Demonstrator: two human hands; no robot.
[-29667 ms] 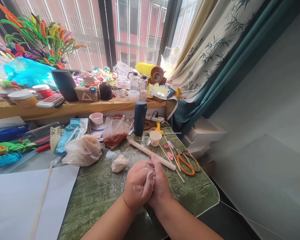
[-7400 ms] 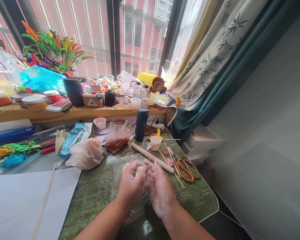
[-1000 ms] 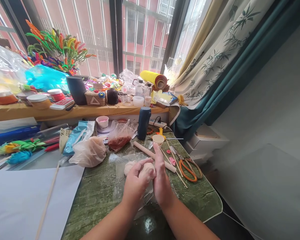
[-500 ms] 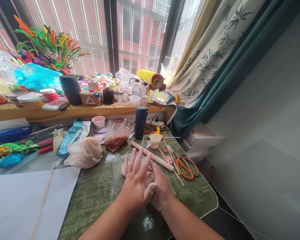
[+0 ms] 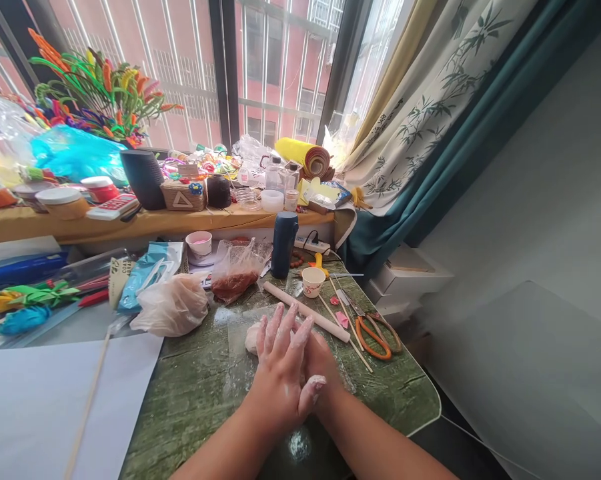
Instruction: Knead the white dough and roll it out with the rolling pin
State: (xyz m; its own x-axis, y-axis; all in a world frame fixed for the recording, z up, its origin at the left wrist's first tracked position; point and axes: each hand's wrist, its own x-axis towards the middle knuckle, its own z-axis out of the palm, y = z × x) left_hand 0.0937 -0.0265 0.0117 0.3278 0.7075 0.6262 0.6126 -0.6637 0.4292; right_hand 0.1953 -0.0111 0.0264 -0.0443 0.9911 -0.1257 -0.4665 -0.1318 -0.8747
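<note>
My left hand (image 5: 283,363) lies palm down across my right hand (image 5: 323,367), its fingers stretched out and slightly spread. White powder or paste coats its fingertips and thumb. The right hand is partly covered, and its fingers are hidden behind the left. Whether something sits between the two palms cannot be made out. Just left of the left fingers, a pale lump of dough or clay (image 5: 251,339) rests on a clear plastic sheet (image 5: 236,363), partly hidden by the hand.
Beyond my hands lies a rolling pin (image 5: 307,312). Scissors with orange handles (image 5: 375,340), thin sticks (image 5: 360,353) and a paper cup (image 5: 313,283) are to the right. A dark bottle (image 5: 283,245) stands behind. Plastic bags (image 5: 170,307) and white paper (image 5: 55,400) occupy the left.
My left hand has slid right and slightly toward me over the right hand. The pale patch seen between the hands is now covered.
</note>
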